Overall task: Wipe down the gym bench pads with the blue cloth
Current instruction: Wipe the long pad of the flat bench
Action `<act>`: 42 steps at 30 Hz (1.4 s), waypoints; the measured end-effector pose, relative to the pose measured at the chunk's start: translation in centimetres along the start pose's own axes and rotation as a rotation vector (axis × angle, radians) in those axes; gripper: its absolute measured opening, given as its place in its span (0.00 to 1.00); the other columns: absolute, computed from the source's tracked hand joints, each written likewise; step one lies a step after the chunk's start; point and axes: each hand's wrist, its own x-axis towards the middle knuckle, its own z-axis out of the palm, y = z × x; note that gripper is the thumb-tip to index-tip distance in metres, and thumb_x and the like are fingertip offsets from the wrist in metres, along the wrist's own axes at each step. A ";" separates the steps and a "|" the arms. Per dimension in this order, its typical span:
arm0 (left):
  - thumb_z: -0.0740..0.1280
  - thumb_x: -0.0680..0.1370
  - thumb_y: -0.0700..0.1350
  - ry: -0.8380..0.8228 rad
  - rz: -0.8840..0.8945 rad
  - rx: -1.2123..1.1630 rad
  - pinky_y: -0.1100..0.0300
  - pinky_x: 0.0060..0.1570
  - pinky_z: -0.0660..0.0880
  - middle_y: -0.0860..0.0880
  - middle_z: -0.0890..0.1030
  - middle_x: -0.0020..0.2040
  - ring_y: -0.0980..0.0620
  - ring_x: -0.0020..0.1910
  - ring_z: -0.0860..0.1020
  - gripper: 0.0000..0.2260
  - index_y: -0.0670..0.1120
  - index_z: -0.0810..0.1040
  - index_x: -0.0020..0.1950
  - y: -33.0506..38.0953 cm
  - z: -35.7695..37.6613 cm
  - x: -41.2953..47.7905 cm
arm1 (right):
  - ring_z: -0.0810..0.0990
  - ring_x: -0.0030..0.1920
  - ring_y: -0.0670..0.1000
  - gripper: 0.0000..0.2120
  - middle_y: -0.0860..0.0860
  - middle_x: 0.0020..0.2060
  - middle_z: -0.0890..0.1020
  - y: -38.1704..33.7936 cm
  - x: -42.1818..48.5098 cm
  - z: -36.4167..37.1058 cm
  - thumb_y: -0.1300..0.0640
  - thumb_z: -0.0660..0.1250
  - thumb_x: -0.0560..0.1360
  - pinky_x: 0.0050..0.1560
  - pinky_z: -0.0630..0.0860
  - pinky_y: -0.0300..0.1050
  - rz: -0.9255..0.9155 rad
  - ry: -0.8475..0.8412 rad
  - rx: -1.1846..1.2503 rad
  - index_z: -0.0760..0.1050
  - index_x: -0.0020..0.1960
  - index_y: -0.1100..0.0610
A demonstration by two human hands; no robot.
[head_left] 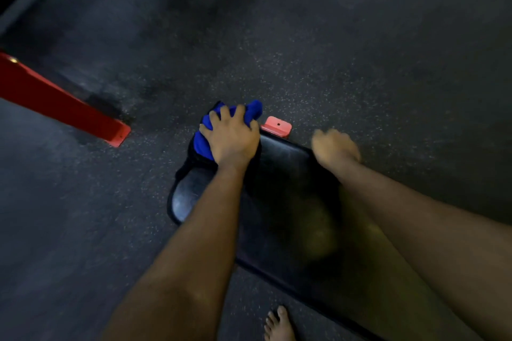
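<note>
One black bench pad (pixel 288 202), one blue cloth (pixel 203 141) pressed under left hand (pixel 231 138), right hand (pixel 335 147) blurred, grip unclear

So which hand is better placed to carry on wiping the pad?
The left hand: it grips the blue cloth at the pad's far end. The right hand holds nothing, blurred at the pad's edge.

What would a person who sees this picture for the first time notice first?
Most striking is the bright blue cloth, pressed by the left hand onto the far end of the black bench pad in the middle of the view. The right hand is blurred at the pad's right edge. Red frame parts stand out against the dark floor: a long red beam at the left and a small red foot just beyond the pad.
</note>
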 end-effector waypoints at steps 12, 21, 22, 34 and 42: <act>0.57 0.79 0.57 -0.329 -0.378 -0.532 0.49 0.61 0.69 0.40 0.77 0.65 0.39 0.63 0.74 0.21 0.49 0.74 0.68 -7.5 -2.0 5.8 | 0.80 0.51 0.61 0.25 0.61 0.52 0.82 -7.3 1.3 4.3 0.47 0.48 0.81 0.50 0.72 0.52 -0.114 0.094 -0.129 0.79 0.53 0.60; 0.57 0.81 0.57 -0.458 -0.122 -0.578 0.51 0.56 0.71 0.45 0.80 0.60 0.46 0.54 0.78 0.17 0.54 0.74 0.68 -10.1 -1.0 6.5 | 0.79 0.52 0.62 0.24 0.62 0.53 0.81 -7.1 1.4 4.6 0.48 0.48 0.81 0.49 0.70 0.52 -0.103 0.112 -0.164 0.78 0.53 0.62; 0.57 0.81 0.58 -0.506 -0.138 -0.595 0.51 0.56 0.71 0.45 0.80 0.60 0.48 0.52 0.77 0.18 0.54 0.74 0.68 -10.5 -0.9 6.8 | 0.79 0.53 0.63 0.25 0.62 0.54 0.81 -7.2 1.4 4.7 0.48 0.48 0.81 0.51 0.71 0.53 -0.099 0.114 -0.161 0.78 0.54 0.63; 0.57 0.82 0.58 -0.190 -0.345 -0.658 0.54 0.49 0.68 0.46 0.81 0.59 0.40 0.58 0.77 0.15 0.58 0.72 0.67 -15.2 -0.4 -4.1 | 0.78 0.55 0.63 0.25 0.62 0.56 0.80 -7.3 1.1 4.8 0.48 0.48 0.81 0.54 0.70 0.54 -0.092 0.126 -0.180 0.77 0.58 0.63; 0.55 0.83 0.57 -0.243 -0.155 -0.535 0.53 0.47 0.66 0.52 0.77 0.50 0.49 0.50 0.76 0.14 0.56 0.70 0.66 -10.1 -1.5 1.3 | 0.80 0.50 0.62 0.26 0.62 0.49 0.82 -6.9 1.3 5.0 0.47 0.48 0.80 0.52 0.74 0.53 -0.101 0.133 -0.160 0.79 0.52 0.63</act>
